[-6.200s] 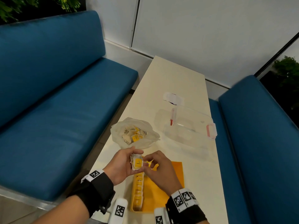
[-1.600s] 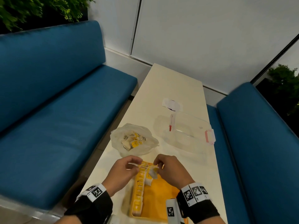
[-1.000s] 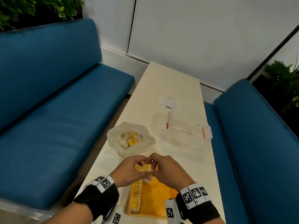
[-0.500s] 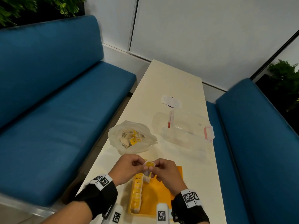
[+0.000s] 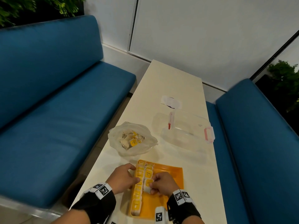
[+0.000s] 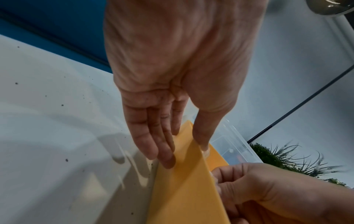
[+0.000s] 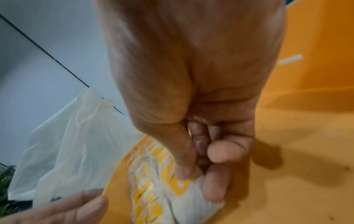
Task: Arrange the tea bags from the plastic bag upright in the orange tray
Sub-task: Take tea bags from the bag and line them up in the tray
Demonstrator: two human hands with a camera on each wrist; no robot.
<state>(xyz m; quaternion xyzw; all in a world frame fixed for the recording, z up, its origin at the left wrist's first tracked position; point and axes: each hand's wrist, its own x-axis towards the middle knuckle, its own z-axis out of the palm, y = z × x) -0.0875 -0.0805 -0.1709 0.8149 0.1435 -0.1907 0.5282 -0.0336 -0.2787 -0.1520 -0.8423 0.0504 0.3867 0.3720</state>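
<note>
Already one full row of tea bags point(image 5: 137, 188) is stood along the tray's point(image 5: 175, 175) left wall and a second is begun. Another bag point(image 7: 184, 195) is pinched by the right hand point(image 5: 162, 183); the left hand point(image 5: 123, 178), fingers straight, is pressed against the tray. More are left in the plastic bag point(image 5: 131, 139) on the counter point(image 5: 171, 81).

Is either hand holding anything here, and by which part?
The right hand pinches a tea bag at its top edge, by the yellow tag. The left hand holds nothing; its straight fingers touch the orange tray's outer wall.
</note>
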